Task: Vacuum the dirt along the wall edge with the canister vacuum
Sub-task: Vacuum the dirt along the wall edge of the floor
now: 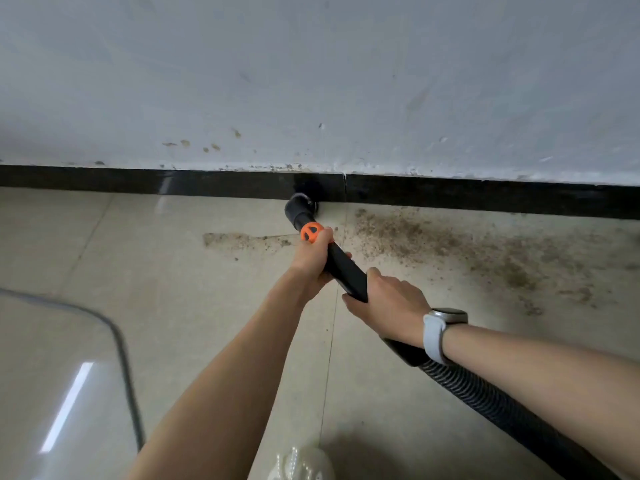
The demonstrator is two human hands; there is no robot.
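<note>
A black vacuum wand (346, 268) with an orange joint (310, 232) points at the black skirting board (485, 195). Its round brush nozzle (302, 204) touches the floor where floor and skirting meet. My left hand (313, 259) grips the wand just below the orange joint. Further down, my right hand (388, 304), with a white watch on its wrist, grips the wand. A ribbed black hose (485, 396) runs from the wand to the lower right. Brown dirt (450, 244) spreads over the tiles right of the nozzle, and a smaller streak of dirt (242, 240) lies to its left.
The stained white wall (311, 81) rises above the skirting. A clear rounded panel (62, 375) fills the lower left corner. A pale shoe (301, 464) shows at the bottom edge. Beige floor tiles (190, 306) lie between the panel and my arms.
</note>
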